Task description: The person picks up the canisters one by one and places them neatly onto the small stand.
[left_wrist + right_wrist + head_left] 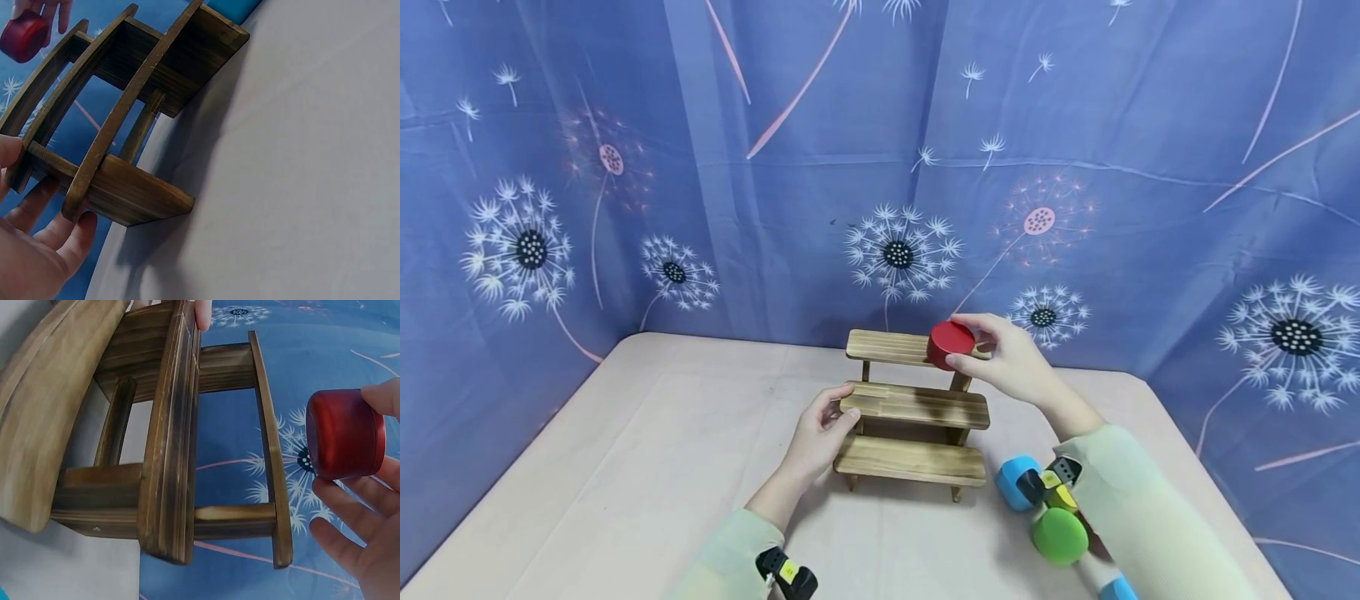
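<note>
A three-tier wooden shelf stand (917, 406) stands on the covered table, its steps rising toward the back. My left hand (817, 433) grips the left end of the middle step, thumb on the upper side; in the left wrist view its fingers (78, 240) curl beneath the wood. Between thumb and fingers of my right hand (1011, 362) is a small red round tin (951, 343), held at the right part of the top step. The right wrist view shows the red tin (345, 434) beyond the top step's edge, with a smooth, shiny side.
Right of the stand lie a blue piece (1017, 482), a yellow piece (1062, 498) and a green round piece (1060, 536), partly behind my right forearm. Another blue piece (1118, 588) shows at the bottom edge. A blue dandelion-print curtain (775, 208) hangs behind the table (700, 433).
</note>
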Available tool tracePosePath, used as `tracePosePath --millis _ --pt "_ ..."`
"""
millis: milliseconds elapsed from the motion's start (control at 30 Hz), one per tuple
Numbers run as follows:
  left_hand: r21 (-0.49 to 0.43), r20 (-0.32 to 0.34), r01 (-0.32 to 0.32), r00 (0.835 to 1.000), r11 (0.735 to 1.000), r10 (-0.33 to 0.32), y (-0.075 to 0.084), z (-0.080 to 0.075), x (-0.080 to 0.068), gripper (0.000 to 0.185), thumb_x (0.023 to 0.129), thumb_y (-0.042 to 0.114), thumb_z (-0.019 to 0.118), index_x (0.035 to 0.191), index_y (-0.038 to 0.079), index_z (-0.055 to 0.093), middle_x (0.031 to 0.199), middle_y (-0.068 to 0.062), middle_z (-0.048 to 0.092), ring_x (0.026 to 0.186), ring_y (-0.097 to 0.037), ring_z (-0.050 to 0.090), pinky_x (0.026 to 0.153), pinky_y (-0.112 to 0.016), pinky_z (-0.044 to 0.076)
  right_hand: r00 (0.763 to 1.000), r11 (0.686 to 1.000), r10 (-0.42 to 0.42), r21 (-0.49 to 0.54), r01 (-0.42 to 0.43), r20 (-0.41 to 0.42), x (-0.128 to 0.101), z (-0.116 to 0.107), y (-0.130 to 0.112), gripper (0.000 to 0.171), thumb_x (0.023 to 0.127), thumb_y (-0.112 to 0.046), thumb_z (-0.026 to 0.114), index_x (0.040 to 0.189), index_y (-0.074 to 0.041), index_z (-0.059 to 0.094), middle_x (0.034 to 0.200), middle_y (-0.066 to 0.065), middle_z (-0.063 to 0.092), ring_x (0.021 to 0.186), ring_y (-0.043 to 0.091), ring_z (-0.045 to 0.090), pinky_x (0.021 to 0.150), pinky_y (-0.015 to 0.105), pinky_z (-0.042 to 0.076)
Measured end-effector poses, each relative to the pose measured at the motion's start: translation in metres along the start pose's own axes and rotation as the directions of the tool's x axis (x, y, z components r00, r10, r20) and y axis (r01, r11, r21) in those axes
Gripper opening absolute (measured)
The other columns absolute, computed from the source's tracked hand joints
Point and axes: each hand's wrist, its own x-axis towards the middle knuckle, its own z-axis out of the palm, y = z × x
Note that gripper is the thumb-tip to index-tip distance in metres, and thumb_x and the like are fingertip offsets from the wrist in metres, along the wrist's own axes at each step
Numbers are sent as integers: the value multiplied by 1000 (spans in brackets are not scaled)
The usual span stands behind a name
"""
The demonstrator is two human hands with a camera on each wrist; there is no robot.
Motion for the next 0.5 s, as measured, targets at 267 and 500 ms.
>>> tracePosePath --millis 267,500 --pt "1 3 -7 1000 1000 7 0 -1 0 39 90 6 60 129 8 54 131 -14 56 94 -12 56 82 -18 46 1000 999 4 44 -5 21 7 8 -4 57 82 -22 73 132 -4 53 113 16 63 98 28 64 85 44 53" --pt "7 5 -26 1000 1000 26 0 0 -1 39 91 8 59 129 7 53 135 -15 53 98 -12 56 85 -19 46 999 998 14 66 -16 31 14 16 -9 57 82 -24 73 133 -10 53 118 12 61 99 28 64 82 39 54"
